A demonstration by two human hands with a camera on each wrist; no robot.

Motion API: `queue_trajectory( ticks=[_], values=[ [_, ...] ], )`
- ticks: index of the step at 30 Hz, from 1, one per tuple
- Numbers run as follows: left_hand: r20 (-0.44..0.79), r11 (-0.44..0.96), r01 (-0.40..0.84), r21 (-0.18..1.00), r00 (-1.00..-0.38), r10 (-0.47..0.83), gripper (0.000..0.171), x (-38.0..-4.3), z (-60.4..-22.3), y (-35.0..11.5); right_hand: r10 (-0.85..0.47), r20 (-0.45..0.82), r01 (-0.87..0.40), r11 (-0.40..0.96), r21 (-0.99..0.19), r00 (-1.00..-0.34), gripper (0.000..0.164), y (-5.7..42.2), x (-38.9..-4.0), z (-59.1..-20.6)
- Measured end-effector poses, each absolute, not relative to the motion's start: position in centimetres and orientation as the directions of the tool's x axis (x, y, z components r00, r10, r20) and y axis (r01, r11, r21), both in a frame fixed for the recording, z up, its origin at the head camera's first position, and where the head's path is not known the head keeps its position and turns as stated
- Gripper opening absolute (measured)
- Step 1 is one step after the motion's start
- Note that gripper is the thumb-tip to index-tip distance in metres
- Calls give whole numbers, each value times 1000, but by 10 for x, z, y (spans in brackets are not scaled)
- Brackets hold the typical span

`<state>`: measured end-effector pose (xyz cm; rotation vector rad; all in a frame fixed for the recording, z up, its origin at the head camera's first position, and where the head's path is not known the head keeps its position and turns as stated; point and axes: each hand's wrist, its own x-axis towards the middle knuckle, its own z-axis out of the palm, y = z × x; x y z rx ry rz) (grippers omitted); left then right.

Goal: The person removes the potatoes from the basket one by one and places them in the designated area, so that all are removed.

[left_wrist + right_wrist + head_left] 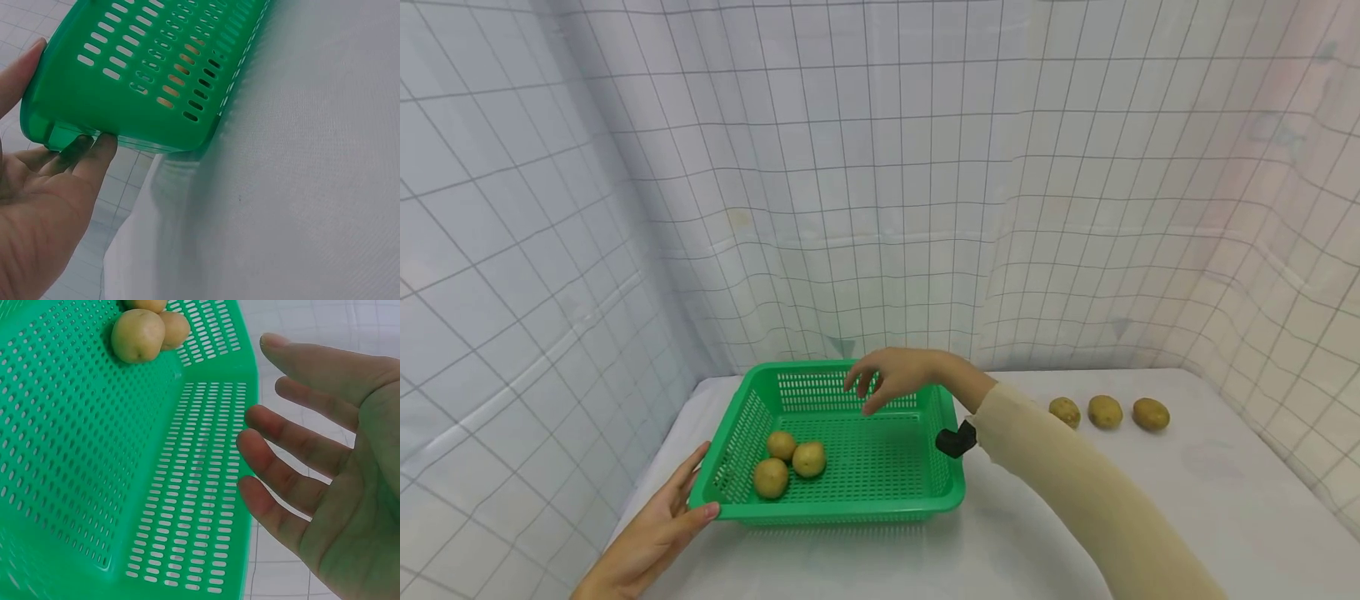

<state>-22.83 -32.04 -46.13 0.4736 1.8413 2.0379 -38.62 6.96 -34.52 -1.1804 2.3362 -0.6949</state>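
A green plastic basket (842,508) with slotted walls stands on the white table. Three potatoes (808,459) lie together in its left part. My left hand (658,525) grips the basket's near left corner, thumb on top of the rim and fingers around the outer side; the left wrist view shows those fingers (100,156) against the wall's outside. Above the basket's far right part hovers my right hand (898,373), empty, its fingers loosely bent and spread. In the right wrist view that palm (350,469) faces the basket's slotted wall (194,487).
Three more potatoes (1105,412) lie in a row on the table (1150,500), right of the basket and partly beside my right sleeve (1075,483). A black piece (956,439) shows at the right forearm. White gridded curtains (880,183) enclose the table's back and sides.
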Motion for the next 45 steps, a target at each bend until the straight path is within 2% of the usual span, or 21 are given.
queue_trajectory(
  ticks=[8, 15, 28, 39, 45],
  values=[
    [-3, -85, -47, 995, -888, 460, 86, -230, -462, -319, -850, -163, -629, 487, -606, -501, 45, 55, -389, -348],
    [0, -85, -45, 995, -889, 459, 86, -230, -464, -319, -850, -184, -638, 498, -587, -494, 47, 43, -388, -351],
    [6, -96, -44, 994, -887, 461, 87, -230, -464, -318, -865, -227, -642, 487, -592, -447, 53, 16, -394, -375],
    [22, -87, -20, 996, -892, 452, 87, -234, -466, -315, -874, -263, -705, 486, -516, -409, 55, 1, -394, -394],
    [9, -93, -40, 995, -882, 472, 87, -229, -465, -320, -880, -283, -677, 474, -562, -381, 58, -16, -395, -406]
  ],
)
